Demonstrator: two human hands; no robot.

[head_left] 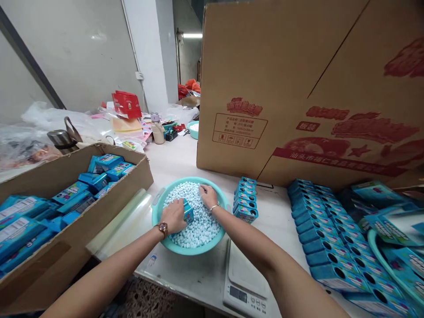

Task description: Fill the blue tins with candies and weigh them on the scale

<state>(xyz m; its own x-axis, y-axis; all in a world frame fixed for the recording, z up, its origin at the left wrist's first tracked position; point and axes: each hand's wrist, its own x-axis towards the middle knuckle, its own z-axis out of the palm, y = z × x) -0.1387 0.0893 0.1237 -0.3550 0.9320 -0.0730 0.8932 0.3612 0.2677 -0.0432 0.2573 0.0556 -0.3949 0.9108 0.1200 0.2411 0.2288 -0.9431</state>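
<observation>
The left hand (174, 215) holds the blue box (188, 211) near the right hand (209, 198).

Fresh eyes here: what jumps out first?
The huge brown cardboard box with red print, standing back right. Then the round turquoise plastic basin of pale blue pellets, centre, where the left hand holds a small blue carton and the right hand touches the pellets.

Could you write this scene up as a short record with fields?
Left hand: holding a small blue box
Right hand: fingers bent, at the pellets; grip unclear
Basin: turquoise, filled with pale blue pellets
Left side: open carton of blue packs
Right side: rows of blue boxes
Near edge: white scale, partly behind the right forearm
Behind: large cardboard box, red print
</observation>
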